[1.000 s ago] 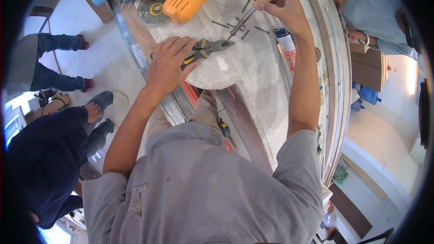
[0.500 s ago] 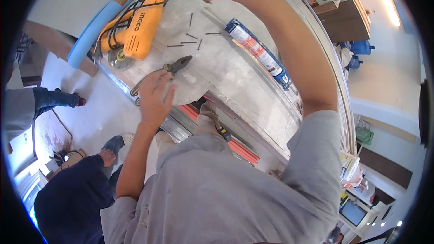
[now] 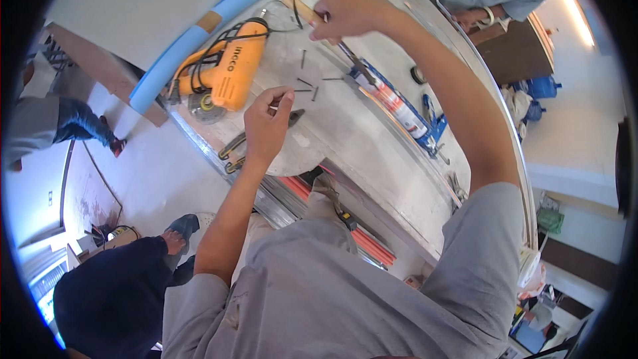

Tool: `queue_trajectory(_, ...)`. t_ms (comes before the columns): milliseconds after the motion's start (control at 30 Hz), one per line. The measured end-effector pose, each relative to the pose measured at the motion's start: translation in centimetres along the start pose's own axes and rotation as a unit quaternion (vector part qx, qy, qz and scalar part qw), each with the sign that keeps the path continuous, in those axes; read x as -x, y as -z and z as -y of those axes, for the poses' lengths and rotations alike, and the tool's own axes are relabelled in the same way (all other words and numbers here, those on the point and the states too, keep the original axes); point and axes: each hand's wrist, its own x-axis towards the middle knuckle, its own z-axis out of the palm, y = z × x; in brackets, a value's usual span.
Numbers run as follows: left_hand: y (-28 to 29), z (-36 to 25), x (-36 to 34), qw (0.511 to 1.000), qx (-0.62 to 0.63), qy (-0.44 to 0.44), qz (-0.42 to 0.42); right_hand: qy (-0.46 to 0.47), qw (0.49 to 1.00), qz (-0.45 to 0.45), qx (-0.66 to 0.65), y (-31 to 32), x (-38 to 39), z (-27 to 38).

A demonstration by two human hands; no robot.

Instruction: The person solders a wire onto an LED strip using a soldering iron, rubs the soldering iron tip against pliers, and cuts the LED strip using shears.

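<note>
High over the work surface, my right hand (image 3: pixel 349 14) is wrapped round a tool with a pale wooden handle (image 3: pixel 300 8) and a dark metal end. My left hand (image 3: pixel 268 126) has its thumb and fingertips pinched together; whatever lies between them is too small to make out. Beneath that hand lie pliers (image 3: pixel 296 117), their jaws and handle ends showing on either side. Several dark nails (image 3: pixel 304 60) lie just beyond the left hand. A sealant tube (image 3: pixel 397 108) in a blue caulking gun (image 3: pixel 433 126) rests to the right, beyond the metal end of the wooden-handled tool.
An orange corded power tool (image 3: pixel 240 63) lies at the left beside a blue foam tube (image 3: pixel 199 33). A black ring (image 3: pixel 417 75) sits near my right forearm. Another person's hand (image 3: pixel 470 20) is across the surface. Red pipes (image 3: pixel 372 244) lie below its near edge.
My left hand has left the pliers' handles and now pinches its fingertips above them. My right hand has come into full view with the wooden-handled tool. The whole view has shifted.
</note>
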Motion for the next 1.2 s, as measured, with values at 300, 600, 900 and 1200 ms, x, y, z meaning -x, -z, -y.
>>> queue_trajectory(300, 2.5, 0.5, 0.1, 0.996, -0.013, 0.041, 0.074, 0.085, 0.819, -0.431, 0.369, -3.7, 2.8, 3.2)
queue_trajectory(600, 4.8, -1.9, 1.4, 0.996, -0.051, -0.044, -0.065, 0.225, 0.716, -0.603, 0.270, -3.8, -2.8, 2.4)
queue_trajectory(900, 4.9, -8.2, -3.1, 0.991, 0.052, -0.009, 0.126, 0.350, 0.759, -0.455, 0.307, -5.3, -0.2, 4.6)
queue_trajectory(1200, 2.8, -10.5, -9.4, 0.954, -0.135, -0.258, -0.071, 0.086, 0.823, -0.550, 0.117, -3.8, 6.4, 1.8)
